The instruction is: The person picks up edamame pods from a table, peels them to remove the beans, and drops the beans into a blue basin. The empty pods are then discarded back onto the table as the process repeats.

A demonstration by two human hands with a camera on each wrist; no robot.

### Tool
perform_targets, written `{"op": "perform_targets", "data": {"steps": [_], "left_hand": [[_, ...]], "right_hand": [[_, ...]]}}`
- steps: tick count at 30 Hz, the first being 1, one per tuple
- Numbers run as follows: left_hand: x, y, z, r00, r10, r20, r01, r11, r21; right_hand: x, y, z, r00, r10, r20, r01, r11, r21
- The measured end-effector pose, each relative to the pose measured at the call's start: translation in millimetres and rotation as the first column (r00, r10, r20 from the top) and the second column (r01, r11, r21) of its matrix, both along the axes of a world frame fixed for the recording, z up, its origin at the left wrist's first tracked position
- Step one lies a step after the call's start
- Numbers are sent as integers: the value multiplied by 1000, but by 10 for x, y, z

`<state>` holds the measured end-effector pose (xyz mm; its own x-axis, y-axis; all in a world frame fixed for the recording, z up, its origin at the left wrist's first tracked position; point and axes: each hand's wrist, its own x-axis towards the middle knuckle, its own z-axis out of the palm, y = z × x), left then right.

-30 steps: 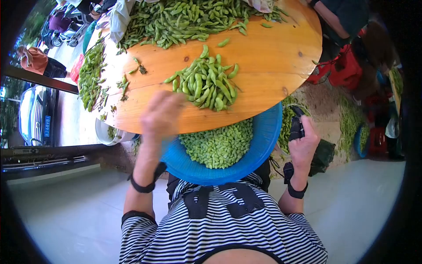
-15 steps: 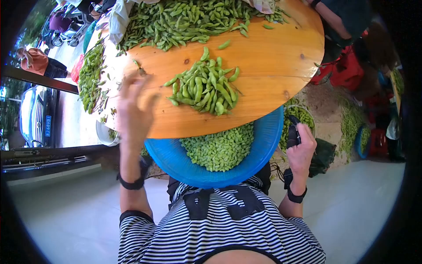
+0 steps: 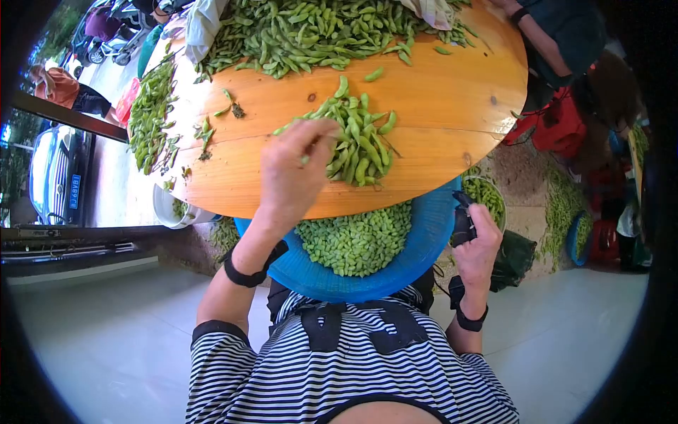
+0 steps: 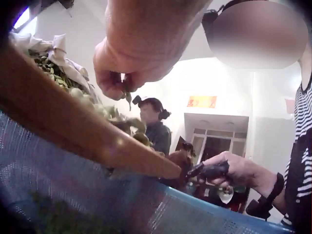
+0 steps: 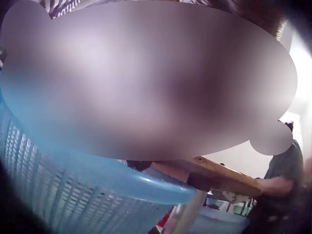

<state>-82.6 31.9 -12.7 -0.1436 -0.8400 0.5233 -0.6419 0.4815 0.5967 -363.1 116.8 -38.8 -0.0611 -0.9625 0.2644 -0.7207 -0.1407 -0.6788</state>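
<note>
At the left edge of the small pile of green pods point(image 3: 364, 145) on the wooden table, the left hand point(image 3: 293, 169) pinches a pod between thumb and fingers. In the left wrist view, the left hand point(image 4: 139, 53) holds a small green pod point(image 4: 128, 96) by its fingertips, above the table edge point(image 4: 122, 146). The right hand point(image 3: 479, 247) curls round a black object point(image 3: 462, 220) beside the blue basket's right rim point(image 3: 439, 219). Shelled green beans point(image 3: 353, 240) lie in the basket. The right wrist view is largely blurred, and no hand can be made out there.
A large heap of pods point(image 3: 304, 35) covers the far part of the table point(image 3: 452, 99), with more pods point(image 3: 150, 116) at the left. A white bucket point(image 3: 169, 208) stands below the left edge. Another person's arm point(image 3: 544, 46) rests at the far right.
From the left part of the table, the left hand has moved right to the small pile and closed on a pod. The right hand keeps its grip on the black object.
</note>
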Motion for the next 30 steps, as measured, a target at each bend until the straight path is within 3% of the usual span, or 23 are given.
{"op": "perform_targets", "data": {"steps": [1, 2, 3, 4, 7, 9, 11, 14, 15, 16, 17, 19, 23, 25, 26, 27, 28, 29, 30], "left_hand": [[24, 29, 20, 939, 67, -338, 19, 970, 244], [50, 65, 46, 766, 207, -608, 121, 883, 453], [72, 112, 84, 715, 164, -679, 224, 867, 445], [58, 177, 70, 714, 163, -680, 227, 866, 446], [-75, 425, -4, 521, 129, -844, 519, 737, 433], [-183, 602, -27, 557, 130, -821, 562, 668, 487], [-242, 718, -67, 582, 120, -804, 574, 639, 511], [-257, 795, -133, 630, 135, -765, 495, 688, 530], [-243, 805, -164, 707, 96, -700, 441, 715, 543], [-235, 816, -187, 778, 60, -626, 384, 742, 549], [-237, 821, -201, 776, 61, -627, 385, 742, 549], [-248, 820, -217, 867, -2, -499, 288, 818, 498], [-263, 832, -156, 913, -76, -402, 251, 880, 403], [-236, 857, -175, 810, 65, -583, 367, 719, 591], [-210, 850, -210, 811, 66, -581, 366, 718, 592], [-180, 835, -272, 608, 171, -775, 553, 610, 568], [-167, 831, -333, 362, 306, -880, 720, 508, 473], [-182, 855, -389, 364, 307, -879, 721, 505, 474], [-211, 884, -429, 163, 403, -901, 825, 445, 348]], "right_hand": [[36, -10, 5, 998, 27, 51, -27, 1000, 12], [81, -22, 17, 998, 24, 50, -24, 1000, 12], [137, -38, 34, 989, 96, 110, -101, 994, 40], [196, -52, 47, 971, 166, 171, -179, 982, 65], [449, -83, 144, 884, 299, 359, -363, 924, 124], [632, -79, 229, 864, 293, 410, -389, 905, 171], [742, -70, 277, 671, 159, 724, -452, 862, 230], [669, -42, 181, 611, 124, 782, -528, 800, 285], [659, -35, 182, 613, 122, 781, -527, 800, 289], [651, -28, 185, 555, 89, 827, -561, 775, 293], [643, -24, 187, 493, 52, 869, -594, 750, 292], [625, -21, 182, 513, 63, 856, -594, 745, 302], [615, -26, 152, 578, 131, 805, -566, 775, 281], [613, -34, 131, 591, 163, 790, -566, 781, 262], [610, -38, 123, 604, 195, 773, -566, 788, 243], [596, -43, 121, 603, 194, 774, -566, 788, 243], [573, -41, 120, 513, 139, 847, -615, 749, 249], [557, -36, 122, 418, 75, 905, -662, 708, 246], [559, -31, 130, 417, 74, 906, -661, 709, 246]]}}
